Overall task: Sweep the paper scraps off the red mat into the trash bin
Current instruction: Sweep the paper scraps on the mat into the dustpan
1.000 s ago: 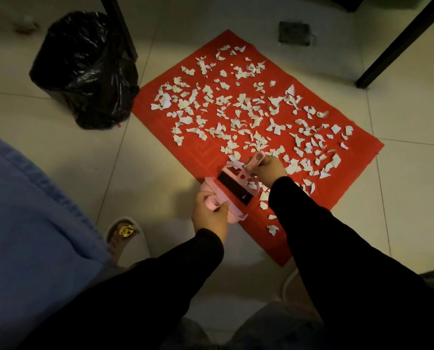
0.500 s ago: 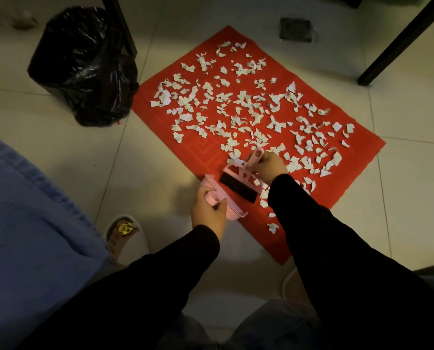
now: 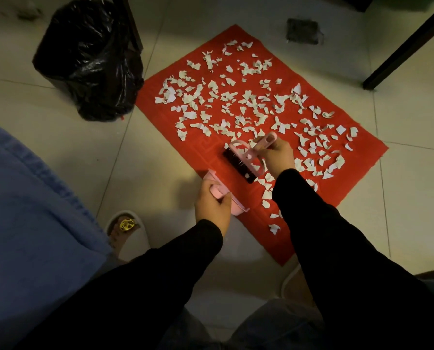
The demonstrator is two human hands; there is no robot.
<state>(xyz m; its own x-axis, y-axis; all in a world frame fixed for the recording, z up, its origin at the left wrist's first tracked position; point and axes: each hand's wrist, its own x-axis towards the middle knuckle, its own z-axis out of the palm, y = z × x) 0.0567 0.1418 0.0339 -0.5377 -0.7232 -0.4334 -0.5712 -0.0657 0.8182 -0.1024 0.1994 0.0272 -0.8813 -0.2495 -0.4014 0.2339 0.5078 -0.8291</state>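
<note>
Presently, scraps [image 3: 238, 102]: white torn paper, spread across most of the mat [image 3: 160, 107]; judge them very light, thin and limp, so expect them to flutter or slide away from a fast stroke.
Mat: flat on the tiled floor, red; it looks thin and may creep or ruck under the bristles, so keep your strokes short.
Brush [image 3: 243, 160]: pink body, dark bristles pointing at the pan, over the mat's near-left edge; rigid handle, springy bristles by the look of it.
Right hand [image 3: 277, 154]: your fingers are curled round the brush handle near its end; this is the correct grip point.
Pan [image 3: 232, 198]: pink, rigid, light; lip laid on the mat edge facing the brush.
Left hand [image 3: 212, 203]: wrapped round the pan handle; carry it level once loaded.
Bin [image 3: 89, 59]: black-bagged, on the floor just beside the mat's far-left corner; soft liner, so tip the pan well inside.
Progress: nearly all scraps remain on the mat.
</note>
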